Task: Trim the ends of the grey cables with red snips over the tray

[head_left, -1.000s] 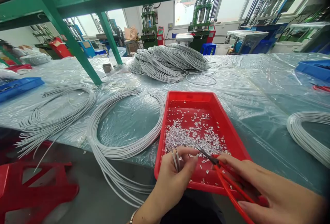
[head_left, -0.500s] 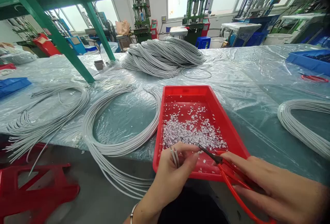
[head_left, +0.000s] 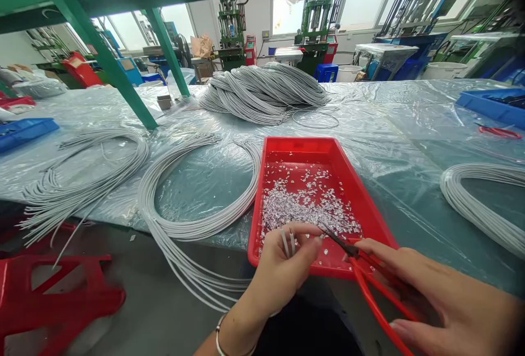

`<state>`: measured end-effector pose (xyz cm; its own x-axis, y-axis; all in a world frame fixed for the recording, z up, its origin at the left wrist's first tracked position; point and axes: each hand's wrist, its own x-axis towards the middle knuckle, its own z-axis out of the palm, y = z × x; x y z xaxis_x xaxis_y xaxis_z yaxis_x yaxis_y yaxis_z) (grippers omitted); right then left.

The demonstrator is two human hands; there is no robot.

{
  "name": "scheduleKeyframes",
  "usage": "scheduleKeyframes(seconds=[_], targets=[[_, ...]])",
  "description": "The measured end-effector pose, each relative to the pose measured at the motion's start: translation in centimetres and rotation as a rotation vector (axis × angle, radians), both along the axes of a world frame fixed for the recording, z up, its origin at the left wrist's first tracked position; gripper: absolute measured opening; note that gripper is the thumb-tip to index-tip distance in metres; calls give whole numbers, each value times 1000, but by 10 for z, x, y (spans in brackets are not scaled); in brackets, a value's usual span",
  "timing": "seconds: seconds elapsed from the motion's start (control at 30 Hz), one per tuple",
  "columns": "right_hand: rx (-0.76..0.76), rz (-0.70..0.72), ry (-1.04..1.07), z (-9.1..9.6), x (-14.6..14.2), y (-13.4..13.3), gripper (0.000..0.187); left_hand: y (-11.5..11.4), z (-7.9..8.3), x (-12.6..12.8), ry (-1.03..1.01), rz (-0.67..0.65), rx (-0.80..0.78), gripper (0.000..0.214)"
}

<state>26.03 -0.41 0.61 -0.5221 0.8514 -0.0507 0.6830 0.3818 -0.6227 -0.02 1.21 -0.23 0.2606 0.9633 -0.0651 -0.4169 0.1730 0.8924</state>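
My left hand (head_left: 283,268) pinches the ends of grey wires (head_left: 287,240) over the near edge of a red tray (head_left: 371,208). Red-handled scissors (head_left: 365,279) sit in my right hand (head_left: 435,296), and their dark blades point left toward the wire ends held by my fingers. Small silvery cut bits (head_left: 303,208) cover the tray floor. The wires run down from a grey coil (head_left: 192,219) lying on the plastic-covered table (head_left: 402,137) and hanging over its front edge.
More grey wire coils lie at the left (head_left: 82,175), at the far middle (head_left: 262,91) and at the right (head_left: 479,203). Blue trays (head_left: 24,129) stand at both table ends. A green frame post (head_left: 110,66) rises at the left. A red stool (head_left: 53,290) stands below.
The view has shifted slightly. Both hands stay at the tray's near edge, the left still pinching wire ends and the scissors still pointing at them.
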Motion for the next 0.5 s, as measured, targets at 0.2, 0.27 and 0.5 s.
scheduleKeyframes(seconds=[0.2, 0.27, 0.5], targets=[[-62, 79, -98, 9, -1, 0, 59, -4, 0, 0, 48, -26, 53, 41], [-67, 59, -98, 8, 0, -2, 57, -5, 1, -1, 64, -31, 61, 42], [-88, 59, -125, 8, 1, -5, 75, -2, -2, -2, 47, -44, 63, 37]])
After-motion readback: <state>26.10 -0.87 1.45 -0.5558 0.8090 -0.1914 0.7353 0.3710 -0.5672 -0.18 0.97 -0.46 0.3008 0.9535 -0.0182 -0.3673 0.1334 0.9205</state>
